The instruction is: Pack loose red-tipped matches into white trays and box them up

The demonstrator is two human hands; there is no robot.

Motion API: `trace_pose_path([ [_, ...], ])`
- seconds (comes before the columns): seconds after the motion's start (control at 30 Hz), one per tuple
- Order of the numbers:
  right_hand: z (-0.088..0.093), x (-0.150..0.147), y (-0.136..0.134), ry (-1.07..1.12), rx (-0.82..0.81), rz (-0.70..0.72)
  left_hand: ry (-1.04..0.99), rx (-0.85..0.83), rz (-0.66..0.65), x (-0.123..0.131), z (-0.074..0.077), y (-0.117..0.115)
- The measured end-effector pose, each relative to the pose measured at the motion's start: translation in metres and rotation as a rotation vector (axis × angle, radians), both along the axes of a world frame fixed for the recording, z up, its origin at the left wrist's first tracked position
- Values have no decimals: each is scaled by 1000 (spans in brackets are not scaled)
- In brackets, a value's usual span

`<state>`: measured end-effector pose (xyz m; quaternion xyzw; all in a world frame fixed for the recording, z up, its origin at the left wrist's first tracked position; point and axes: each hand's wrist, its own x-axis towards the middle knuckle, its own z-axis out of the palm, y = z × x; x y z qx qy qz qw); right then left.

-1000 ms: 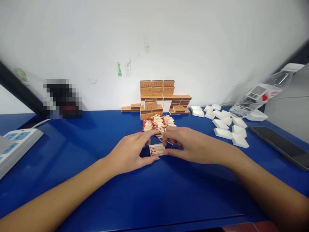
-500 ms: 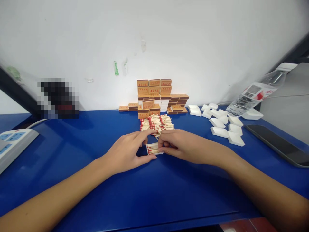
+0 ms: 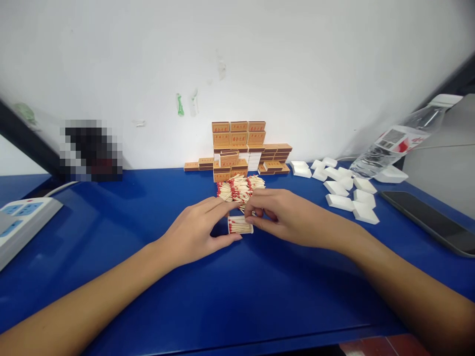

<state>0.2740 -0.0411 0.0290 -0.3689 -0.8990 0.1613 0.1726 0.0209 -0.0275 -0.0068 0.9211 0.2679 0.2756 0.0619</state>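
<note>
Matchbox tray (image 3: pixel 236 218), one, white, part-filled with red-tipped matches (image 3: pixel 239 229); on desk (image 3: pixel 237 296), between both hands. Left hand (image 3: pixel 195 230): open, thumb and fingers spread around the tray's left end. Right hand (image 3: pixel 280 215): fingertips drawn together at the tray's right end; cannot tell whether gripping a match. Match heap (image 3: pixel 237 188): just beyond the tray. Matchboxes (image 3: pixel 239 139): stacked, far side. Loose trays (image 3: pixel 339 202): white, right.

You have a deep blue tabletop (image 3: pixel 237 296) before you, cream, red-tipped matches (image 3: pixel 237 188) and their white tray (image 3: pixel 236 219). Your matchboxes (image 3: pixel 238 138) are orange, red-lettered and brown-edged; the bottle label (image 3: pixel 403 139), though small, looks white splashed with red.
</note>
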Motion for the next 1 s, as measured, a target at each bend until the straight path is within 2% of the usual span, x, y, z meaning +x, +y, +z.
trace_pose_path([
  [0.1,-4,-3,0,-23,-5,20,-22,40,-36,0,-1,2],
  [0.3,-13,-9,-3,-52,25,-2,4,-7,-47,0,-1,1],
  [0.53,-10,-4,-1,-82,39,6,-20,16,-48,0,-2,2],
  [0.77,-12,-7,-3,-84,62,-6,46,-27,-37,1,-1,1],
  [1.0,-8,-7,-4,-104,-2,25,57,-51,-32,1,1,0],
])
